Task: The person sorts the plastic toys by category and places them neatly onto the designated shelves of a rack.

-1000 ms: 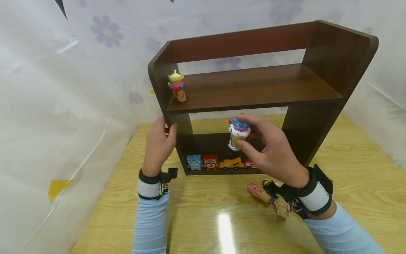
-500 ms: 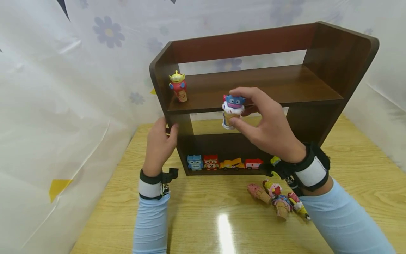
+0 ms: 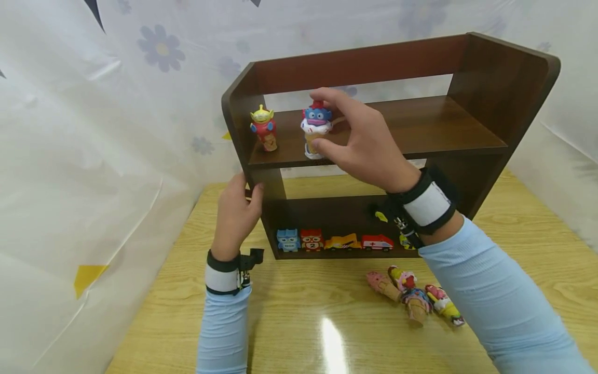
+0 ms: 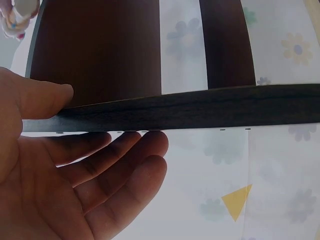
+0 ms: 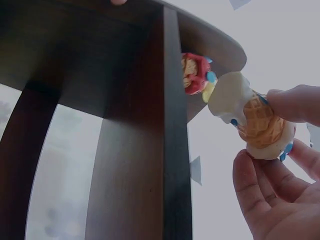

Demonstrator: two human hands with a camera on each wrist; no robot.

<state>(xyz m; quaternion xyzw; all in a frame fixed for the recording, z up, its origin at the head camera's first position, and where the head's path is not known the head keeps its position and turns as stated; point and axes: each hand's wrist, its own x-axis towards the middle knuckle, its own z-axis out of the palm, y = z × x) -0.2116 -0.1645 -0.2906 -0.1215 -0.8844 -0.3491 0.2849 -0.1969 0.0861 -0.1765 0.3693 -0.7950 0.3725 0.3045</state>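
My right hand point(image 3: 362, 140) pinches a blue-faced ice cream cone figurine point(image 3: 316, 122) between thumb and fingers. It is upright in front of the upper board's left part. In the right wrist view the waffle cone point(image 5: 260, 120) and its white base show, with space between the base and the shelf edge. My left hand point(image 3: 235, 213) grips the left side panel point(image 4: 200, 110) of the dark brown shelf point(image 3: 355, 150), thumb on one face and fingers along the other. A yellow-headed, three-eyed figurine with a red body point(image 3: 263, 127) stands at the upper board's left end.
Along the bottom board stand a blue owl block point(image 3: 288, 240), a red owl block point(image 3: 311, 240), a yellow vehicle point(image 3: 342, 242) and a red-and-white ambulance point(image 3: 377, 242). Several ice cream cone figurines point(image 3: 417, 306) lie on the wooden table point(image 3: 289, 317) before the shelf's right part.
My right hand has lifted the blue-faced figurine from in front of the lower compartment up and left to the upper board. My left hand has stayed on the side panel.
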